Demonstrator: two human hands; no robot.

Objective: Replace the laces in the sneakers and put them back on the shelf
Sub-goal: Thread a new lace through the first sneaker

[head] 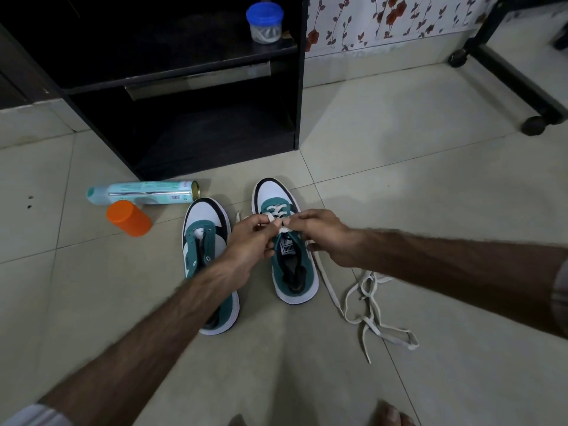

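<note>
Two green, white and black sneakers stand on the tiled floor, toes pointing away. The right sneaker point(289, 272) has a white lace point(278, 210) threaded through its front eyelets. My left hand point(246, 241) and my right hand point(322, 232) meet over its tongue, each pinching a part of that lace. One lace end trails down the sneaker's right side. The left sneaker point(204, 229) has no lace and lies partly under my left forearm. A loose off-white lace point(372, 309) lies tangled on the floor to the right. The black shelf unit point(190, 78) stands behind the sneakers.
A spray can point(144, 192) lies on its side left of the sneakers, with an orange cap point(128, 218) beside it. A blue-lidded jar point(265, 23) sits on the shelf. A black wheeled stand point(519, 78) is at the far right. Toes point(390, 413) show at the bottom edge.
</note>
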